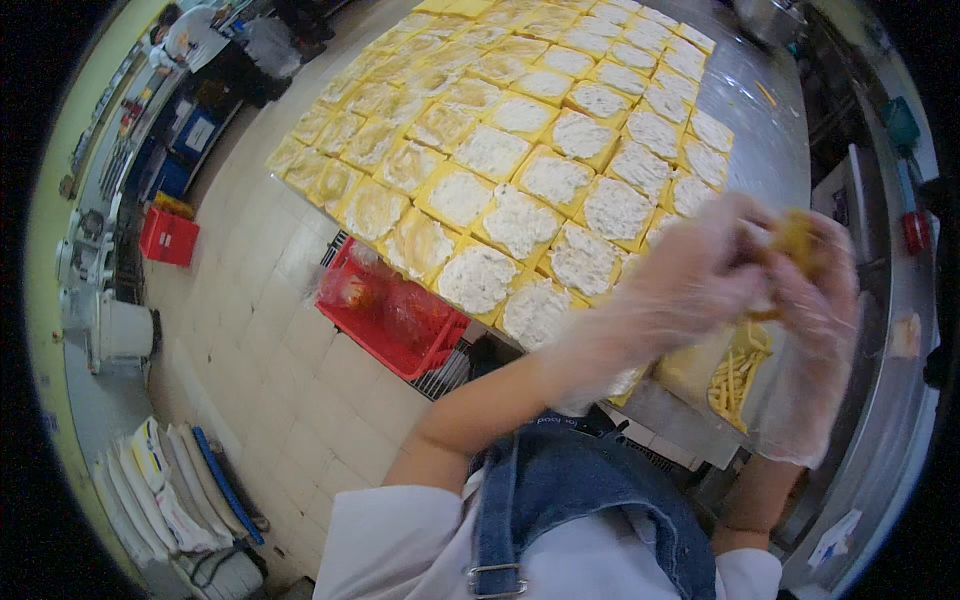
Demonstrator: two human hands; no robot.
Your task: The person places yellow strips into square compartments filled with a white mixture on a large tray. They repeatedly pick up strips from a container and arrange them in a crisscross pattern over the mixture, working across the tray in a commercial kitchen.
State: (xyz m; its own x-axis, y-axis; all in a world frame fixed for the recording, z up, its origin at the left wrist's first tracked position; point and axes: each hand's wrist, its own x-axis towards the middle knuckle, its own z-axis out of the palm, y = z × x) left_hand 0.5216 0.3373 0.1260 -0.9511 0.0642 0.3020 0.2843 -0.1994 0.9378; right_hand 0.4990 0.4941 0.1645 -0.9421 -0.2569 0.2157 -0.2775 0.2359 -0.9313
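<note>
Both my hands wear clear plastic gloves and are raised over the right near part of a metal table. My left hand and my right hand meet around a yellowish piece of food, their fingers closed on it. Blur hides its exact kind. Beneath them sits a container of pale yellow strips. Rows of square yellow slices cover most of the table. White chunky spread tops many of them; flat beige pieces show on those toward the left and far side.
A red crate holding plastic-wrapped things stands below the table's left edge. Bare metal tabletop shows at the far right. Another person works at a far-left counter. Folded sacks lean at lower left.
</note>
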